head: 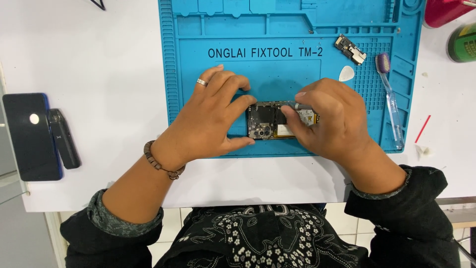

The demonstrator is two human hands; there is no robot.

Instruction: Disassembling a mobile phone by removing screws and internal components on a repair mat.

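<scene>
Phone (pixel 270 121), opened up with its back cover off, lies flat in the lower middle of a blue work mat (pixel 198 74), its dark circuit board and camera unit toward the left and a paler, yellowish section toward the right. Lying flat on the ribbed rubber likely keeps it from sliding while it is worked on.

Left hand (pixel 210 119) braces it: the index finger curls over the top left corner and the thumb presses the lower left edge, so the hand is pinched loosely around that end, holding the body steady rather than lifting it. A ring sits on one finger and a bead bracelet (pixel 161 161) on the wrist.

Right hand (pixel 329 116) is closed on a thin grey tool (pixel 299 105), gripped near its tip like a pen for fine control; the tip points down into the phone's middle, though I cannot tell exactly which part it touches.

Set aside on the mat's upper right, within easy reach, are a small metal-shielded part (pixel 350 48), a white triangular pick (pixel 346 73) and a clear toothbrush (pixel 390 101) with purple bristles. A thin red stick (pixel 423 128) lies on the white surface (pixel 99 64) to the right. Well apart at the far left rest another dark phone (pixel 32 136) and a small black device (pixel 64 139).
</scene>
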